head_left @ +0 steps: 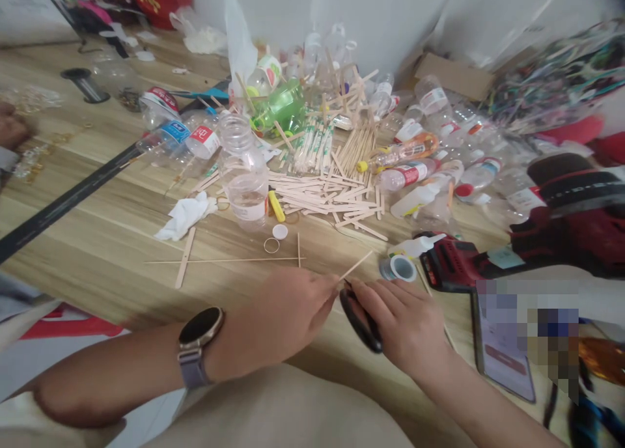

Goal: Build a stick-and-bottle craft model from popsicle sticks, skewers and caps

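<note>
My left hand (286, 314), with a watch on the wrist, pinches the near end of a thin wooden stick (356, 266) that points up and to the right. My right hand (403, 324) is closed round the black handles of a pair of scissors (361, 321), whose tip meets the stick where the left fingers hold it. Both hands hover over the front edge of the wooden table (97, 239). A small roll of tape (398, 267) lies just beyond the right hand.
A heap of flat craft sticks (322, 197) and skewers lies mid-table among several empty plastic bottles (244, 174). A red power tool (454, 262) and a phone (502, 344) sit right. A crumpled tissue (185, 217), a bottle cap (280, 232) and a black bar (58, 207) lie left.
</note>
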A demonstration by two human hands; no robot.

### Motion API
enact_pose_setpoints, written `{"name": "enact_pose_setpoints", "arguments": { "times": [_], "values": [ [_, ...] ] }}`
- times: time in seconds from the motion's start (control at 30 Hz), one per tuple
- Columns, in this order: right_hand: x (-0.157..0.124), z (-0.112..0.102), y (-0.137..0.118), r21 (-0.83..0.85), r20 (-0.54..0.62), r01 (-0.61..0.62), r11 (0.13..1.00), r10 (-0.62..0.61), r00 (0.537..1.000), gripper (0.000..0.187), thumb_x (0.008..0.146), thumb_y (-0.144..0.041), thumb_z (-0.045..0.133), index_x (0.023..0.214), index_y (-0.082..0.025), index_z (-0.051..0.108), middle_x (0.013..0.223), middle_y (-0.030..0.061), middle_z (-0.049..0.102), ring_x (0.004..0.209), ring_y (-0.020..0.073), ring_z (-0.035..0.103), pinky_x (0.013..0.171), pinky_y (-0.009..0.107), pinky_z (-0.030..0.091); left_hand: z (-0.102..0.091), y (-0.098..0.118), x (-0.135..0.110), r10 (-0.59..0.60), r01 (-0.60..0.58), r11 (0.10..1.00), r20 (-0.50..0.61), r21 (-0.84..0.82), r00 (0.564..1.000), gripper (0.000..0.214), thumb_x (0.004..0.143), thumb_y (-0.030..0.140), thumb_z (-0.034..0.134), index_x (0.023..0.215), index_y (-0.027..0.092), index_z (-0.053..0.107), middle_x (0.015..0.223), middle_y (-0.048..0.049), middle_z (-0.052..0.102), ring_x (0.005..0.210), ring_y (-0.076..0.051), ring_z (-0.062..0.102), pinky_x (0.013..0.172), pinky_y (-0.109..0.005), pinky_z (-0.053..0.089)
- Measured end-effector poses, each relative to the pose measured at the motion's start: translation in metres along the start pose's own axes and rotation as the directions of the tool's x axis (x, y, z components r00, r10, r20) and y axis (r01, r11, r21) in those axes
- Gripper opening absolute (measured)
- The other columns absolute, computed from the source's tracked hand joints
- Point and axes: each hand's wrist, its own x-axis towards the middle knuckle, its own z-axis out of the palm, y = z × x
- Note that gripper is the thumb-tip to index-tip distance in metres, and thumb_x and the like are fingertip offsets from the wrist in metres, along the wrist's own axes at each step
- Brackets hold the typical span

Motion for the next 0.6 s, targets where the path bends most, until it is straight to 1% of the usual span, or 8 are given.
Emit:
{"name": "enact_pose_setpoints", "arguments": {
  "times": [0.1, 0.17, 0.23, 0.3, 0.4, 0.47, 0.53, 0.6],
  "values": [
    [0.008, -0.001, -0.007, 0.317, 0.118, -0.349, 0.882, 0.328, 0.937, 0.036, 0.094, -0.02, 0.049, 0.058, -0.018, 0.051, 0.05, -0.0019, 0.056, 0.045, 0.0097, 0.053, 0.046, 0.021, 0.039, 0.005, -0.001, -0.002, 0.158, -0.129, 0.943, -0.071, 0.307, 0.985, 0.037, 0.094, 0.005, 0.03, 0.122, 0.001, 0.053, 0.074, -0.009, 0.067, 0.066, -0.02, 0.06, 0.058, -0.03, 0.045],
    [0.011, -0.001, -0.011, 0.414, 0.198, -0.476, 0.776, 0.433, 0.879, 0.041, 0.094, -0.019, 0.048, 0.053, -0.019, 0.045, 0.045, -0.0037, 0.051, 0.041, 0.0085, 0.05, 0.043, 0.019, 0.037, 0.008, -0.002, -0.003, 0.207, -0.163, 0.914, -0.081, 0.371, 0.975, 0.04, 0.092, 0.003, 0.028, 0.125, -0.002, 0.05, 0.073, -0.0098, 0.067, 0.066, -0.021, 0.06, 0.058, -0.031, 0.044],
    [0.01, -0.001, -0.01, 0.34, 0.119, -0.394, 0.854, 0.376, 0.919, 0.037, 0.094, -0.02, 0.048, 0.057, -0.019, 0.049, 0.045, -0.0033, 0.052, 0.04, 0.0092, 0.048, 0.042, 0.021, 0.036, 0.005, -0.002, -0.002, 0.127, -0.102, 0.963, -0.087, 0.248, 0.988, 0.035, 0.095, 0.008, 0.03, 0.118, 0.002, 0.056, 0.075, -0.0086, 0.067, 0.067, -0.02, 0.061, 0.059, -0.03, 0.045],
    [0.007, -0.001, -0.005, 0.14, 0.012, -0.168, 0.976, 0.168, 0.986, 0.029, 0.094, -0.02, 0.047, 0.068, -0.017, 0.058, 0.052, -0.0001, 0.058, 0.045, 0.0117, 0.052, 0.045, 0.025, 0.035, 0.001, -0.001, 0.0, -0.008, 0.009, 1.0, -0.041, 0.01, 0.999, 0.03, 0.099, 0.016, 0.032, 0.103, 0.01, 0.061, 0.077, -0.0055, 0.068, 0.069, -0.017, 0.062, 0.062, -0.028, 0.046],
    [0.004, -0.002, 0.0, 0.038, 0.018, 0.001, 0.999, -0.001, 1.0, 0.026, 0.096, -0.018, 0.044, 0.078, -0.015, 0.063, 0.061, 0.0028, 0.065, 0.051, 0.0132, 0.057, 0.049, 0.026, 0.037, -0.003, 0.0, 0.001, -0.054, 0.056, 0.993, 0.025, -0.099, 0.998, 0.027, 0.099, 0.019, 0.035, 0.098, 0.014, 0.061, 0.08, -0.0037, 0.068, 0.072, -0.015, 0.064, 0.066, -0.026, 0.047],
    [0.006, -0.001, -0.002, 0.172, 0.067, -0.189, 0.967, 0.18, 0.981, 0.029, 0.094, -0.021, 0.047, 0.068, -0.017, 0.058, 0.056, -0.0001, 0.061, 0.049, 0.0112, 0.055, 0.048, 0.023, 0.038, 0.001, -0.001, -0.001, 0.048, -0.046, 0.992, -0.012, 0.113, 0.999, 0.03, 0.096, 0.012, 0.033, 0.111, 0.007, 0.059, 0.079, -0.0088, 0.068, 0.07, -0.019, 0.062, 0.063, -0.03, 0.047],
    [0.01, 0.0, -0.006, 0.332, 0.195, -0.417, 0.846, 0.371, 0.908, 0.038, 0.094, -0.023, 0.049, 0.056, -0.019, 0.049, 0.049, -0.0025, 0.054, 0.046, 0.0096, 0.053, 0.046, 0.02, 0.039, 0.005, -0.003, -0.003, 0.152, -0.14, 0.943, -0.018, 0.301, 0.988, 0.038, 0.092, 0.004, 0.028, 0.121, -0.001, 0.052, 0.077, -0.0125, 0.067, 0.068, -0.023, 0.061, 0.059, -0.033, 0.047],
    [0.01, 0.002, -0.009, 0.376, 0.269, -0.509, 0.774, 0.435, 0.859, 0.04, 0.094, -0.023, 0.048, 0.054, -0.019, 0.045, 0.048, -0.0031, 0.052, 0.045, 0.0091, 0.052, 0.045, 0.019, 0.039, 0.007, -0.004, -0.005, 0.16, -0.145, 0.933, -0.02, 0.328, 0.987, 0.04, 0.092, 0.002, 0.026, 0.123, -0.003, 0.05, 0.075, -0.0124, 0.066, 0.068, -0.024, 0.061, 0.057, -0.034, 0.047]
  ]
}}
